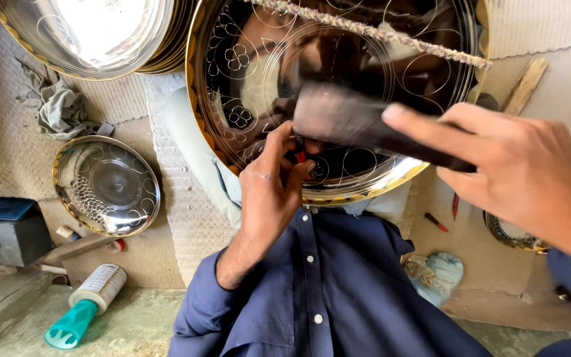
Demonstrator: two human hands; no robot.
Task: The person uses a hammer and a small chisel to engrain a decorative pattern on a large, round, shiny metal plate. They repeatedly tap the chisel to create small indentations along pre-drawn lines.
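A large shiny engraved metal plate with a gold rim rests tilted on my lap. My left hand pinches a small red-tipped chisel against the plate's lower part. My right hand grips a dark hammer, blurred with motion, its head just above the chisel. A braided cord runs across the plate's top.
A smaller engraved plate lies on the floor at left. Stacked plates lean at top left beside a crumpled rag. A teal-capped bottle and a dark box sit at lower left. Red tools lie right.
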